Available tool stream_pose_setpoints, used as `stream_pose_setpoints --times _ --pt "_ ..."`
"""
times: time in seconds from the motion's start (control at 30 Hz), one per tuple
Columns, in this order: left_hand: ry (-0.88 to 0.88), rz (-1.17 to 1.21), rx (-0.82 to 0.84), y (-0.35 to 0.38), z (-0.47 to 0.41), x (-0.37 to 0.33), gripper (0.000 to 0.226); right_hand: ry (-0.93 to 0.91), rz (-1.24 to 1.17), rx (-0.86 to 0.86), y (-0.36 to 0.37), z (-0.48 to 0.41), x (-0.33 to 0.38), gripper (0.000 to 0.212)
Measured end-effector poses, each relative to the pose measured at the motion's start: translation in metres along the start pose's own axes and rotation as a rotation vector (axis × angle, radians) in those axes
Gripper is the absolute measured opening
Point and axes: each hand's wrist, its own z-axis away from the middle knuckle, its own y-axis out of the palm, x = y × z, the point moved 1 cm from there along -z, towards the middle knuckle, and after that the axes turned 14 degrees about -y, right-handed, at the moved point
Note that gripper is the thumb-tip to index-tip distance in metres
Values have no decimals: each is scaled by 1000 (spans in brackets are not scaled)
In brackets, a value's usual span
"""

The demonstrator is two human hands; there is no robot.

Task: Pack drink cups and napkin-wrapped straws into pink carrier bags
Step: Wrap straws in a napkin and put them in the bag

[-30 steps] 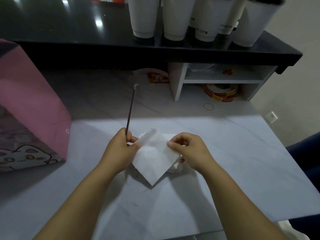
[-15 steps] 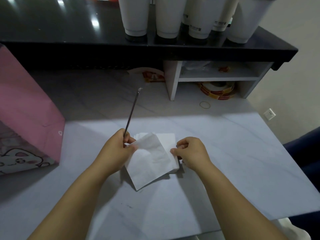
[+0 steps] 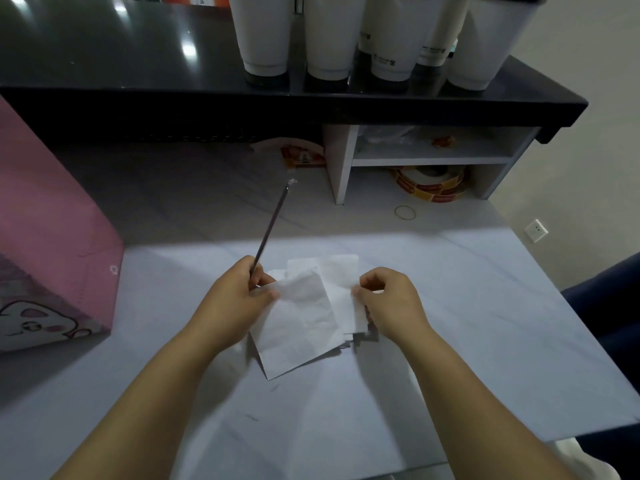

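My left hand (image 3: 235,303) grips a thin dark wrapped straw (image 3: 272,225) that points up and away, and its thumb also pinches the top corner of a white napkin (image 3: 298,327). This napkin lies tilted over a small stack of napkins (image 3: 343,292) on the pale table. My right hand (image 3: 388,299) pinches the right edge of the stack. A pink carrier bag (image 3: 52,237) with a cartoon animal print stands at the left edge. Several white drink cups (image 3: 329,39) stand in a row on the black raised counter behind.
Under the black counter (image 3: 138,64) a white shelf unit (image 3: 346,161) holds a roll of red and yellow stickers (image 3: 429,185). A rubber band (image 3: 405,213) lies in front of it. The table's right edge (image 3: 568,306) drops to a wall with a socket.
The top napkin has come down from a lifted diamond pose to lie flatter over the stack. My right hand has slid from its corner to the stack's right edge. The straw stays in my left hand.
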Motion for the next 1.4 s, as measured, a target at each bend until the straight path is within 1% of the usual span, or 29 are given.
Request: stream_pose_setpoints --times 0.1,0.23,0.3,0.37,0.43,0.53,0.63,0.77,0.9,1.0,1.1,1.2,1.33,1.4 --pt "25 29 -12 0 3 -7 33 -67 -54 12 -4 0 7 12" --pt "60 70 -46 -1 5 -17 33 -160 -83 118 -9 3 23 14" --pt "88 83 -90 -3 6 -19 31 -189 -135 164 -11 5 30 15" --pt "151 67 -139 -7 7 -22 33 -207 -157 186 -14 6 36 17" --pt "173 85 -115 -9 10 -27 36 -223 -175 200 -18 7 43 19" --pt "151 120 -67 -11 11 -33 39 -249 -216 219 -22 7 53 15" --pt "177 153 -86 -14 11 -36 41 -255 -251 193 -23 6 62 9" --pt "219 217 -150 -26 13 -43 40 -310 -286 183 -24 5 79 12" --pt "272 219 -245 -46 20 -55 41 -404 -166 149 -22 -1 99 4" --pt "314 195 -329 -67 32 -66 40 -495 -148 85 -19 -6 119 9" --pt "334 232 -414 -98 45 -75 38 -607 -131 41 -18 -11 144 9" --pt "346 265 -457 -137 61 -82 36 -710 -168 -1 -16 -16 176 11" --pt "394 155 -612 -189 77 -85 34 -811 -262 -35 -5 -20 224 17" --pt "405 114 -646 -218 83 -80 31 -838 -305 -36 4 -21 247 17"
